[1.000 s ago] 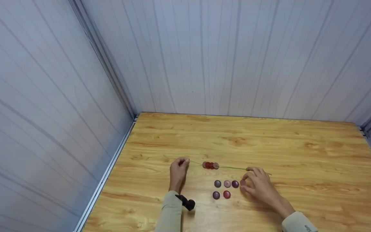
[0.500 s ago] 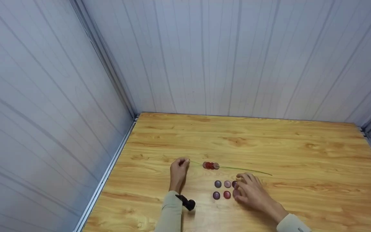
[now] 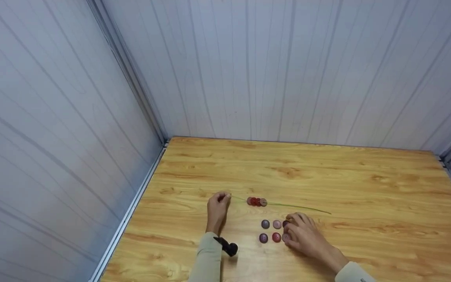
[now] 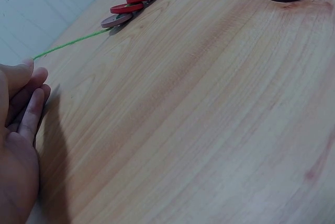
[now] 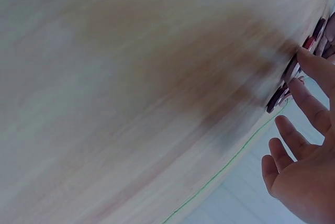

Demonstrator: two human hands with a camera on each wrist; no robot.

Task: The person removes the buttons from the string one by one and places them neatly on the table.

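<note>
My left hand [image 3: 217, 209] pinches one end of a green string [image 3: 300, 206] between thumb and fingers. Several overlapping buttons [image 3: 256, 201], brownish-pink at the ends and red in between, are threaded on it; the left wrist view shows them tilted against one another. My right hand [image 3: 307, 236] has its thumb and index finger at the edges of a dull pink button [image 5: 292, 70] on the table, its other fingers loosely spread. That hand partly covers a dark purple button [image 3: 286, 223] just behind.
Beside the right hand lie a grey button [image 3: 265, 224], a pale pink button [image 3: 276, 224], a purple button [image 3: 263, 238] and a red button [image 3: 276, 237], in two rows. A black wrist mount [image 3: 227, 246] sticks out from the left sleeve. White walls enclose the wooden table [image 3: 366, 176].
The right hand has let go of the string's right part and moved toward the person and left, bringing the pink button to the end of the front row. The left hand stays put.
</note>
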